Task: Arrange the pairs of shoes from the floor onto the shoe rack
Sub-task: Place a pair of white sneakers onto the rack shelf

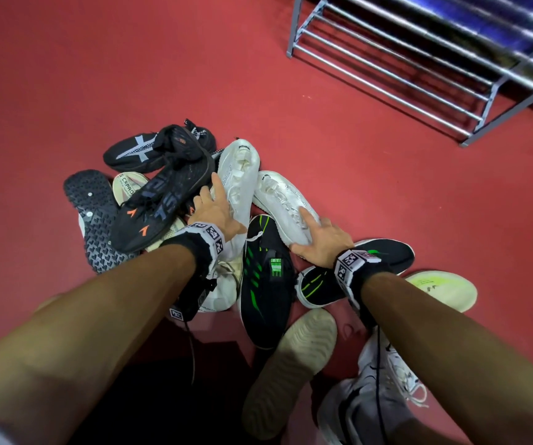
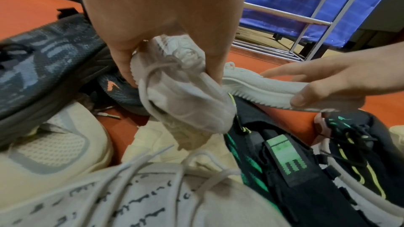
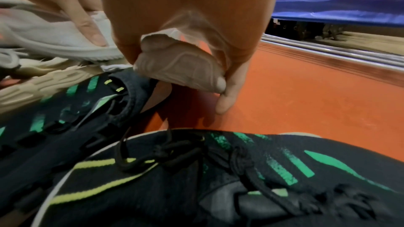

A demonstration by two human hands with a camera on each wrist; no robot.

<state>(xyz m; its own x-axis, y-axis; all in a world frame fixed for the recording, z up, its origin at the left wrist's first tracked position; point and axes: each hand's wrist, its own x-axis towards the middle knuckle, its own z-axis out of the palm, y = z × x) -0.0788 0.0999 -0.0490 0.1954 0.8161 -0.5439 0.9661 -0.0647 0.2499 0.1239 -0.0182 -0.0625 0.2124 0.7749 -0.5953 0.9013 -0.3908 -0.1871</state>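
Nearest the head camera, low in view, lie a grey-and-white sneaker point(image 1: 384, 390) and an upturned cream sole point(image 1: 290, 364), with a black shoe striped in green point(image 1: 265, 284) just beyond, between the two forearms. Past that, the left hand point(image 1: 217, 210) is curled round the rear part of one white sneaker point(image 1: 237, 175), thumb on one side and fingers on the other, as the left wrist view shows. The right hand point(image 1: 319, 239) grips the heel end of the second white sneaker point(image 1: 282, 200) in the same way, pinching sole and upper together. The two shoes lie side by side on the heap on the red floor point(image 1: 130, 75), toes pointing away.

Judging by the knit upper, which folds and bunches under the left fingers point(image 2: 122, 61), these shoes are light and soft above, firmer only along the ribbed sole. A pinch on the fabric alone would likely let the shoe sag and swing; fingers under the sole edge near the heel should carry it steadier. Loose laces could catch on the black sneaker with orange marks point(image 1: 162, 203) touching the left shoe.

Farthest off, well apart from the heap, stands the shoe rack point(image 1: 403, 59), its metal bars bare where visible
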